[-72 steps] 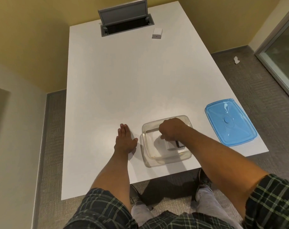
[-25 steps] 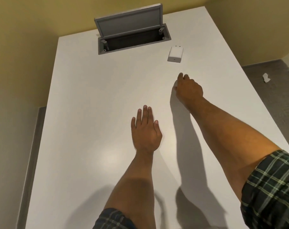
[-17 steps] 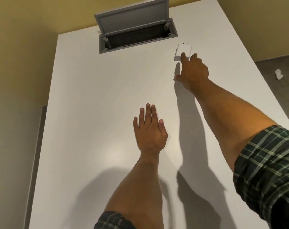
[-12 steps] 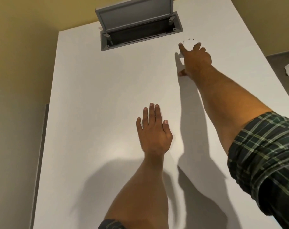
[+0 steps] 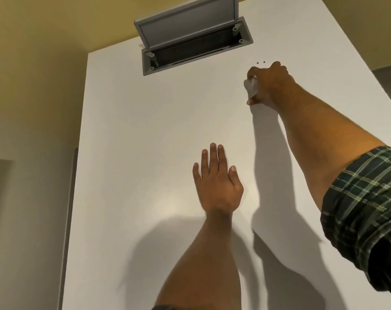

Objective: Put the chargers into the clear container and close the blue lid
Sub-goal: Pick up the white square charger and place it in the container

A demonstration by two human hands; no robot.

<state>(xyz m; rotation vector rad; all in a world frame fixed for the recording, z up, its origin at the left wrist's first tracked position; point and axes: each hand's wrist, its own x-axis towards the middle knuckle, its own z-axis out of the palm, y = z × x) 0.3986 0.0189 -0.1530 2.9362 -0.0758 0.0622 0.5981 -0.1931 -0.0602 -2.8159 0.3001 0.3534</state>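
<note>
Step in hand: pick-up of a white charger (image 5: 251, 87) at the far end of the white table (image 5: 145, 153); judged to be the grasp itself, lift not yet confirmed.
Right hand: the right hand (image 5: 268, 85) is stretched far forward, fingers curled down and closed around the charger, thumb at its near lower corner. Most of the charger is hidden by the hand; only one pale edge shows.
Left hand: the left hand (image 5: 217, 186) lies palm down on the table, fingers straight and close together, thumb slightly out, holding nothing. It appears to brace the reach.
Charger position: right of the open grey cable hatch (image 5: 194, 41), near the table's far right side. Whether it has left the surface cannot be told.
Container and lid: neither the clear container nor the blue lid is in view.
Next move, as judged: lift the charger, draw the arm back toward the body, locate the container, release inside it, then fit the lid.
Risk: reach is long; grip is partly unseen.
</note>
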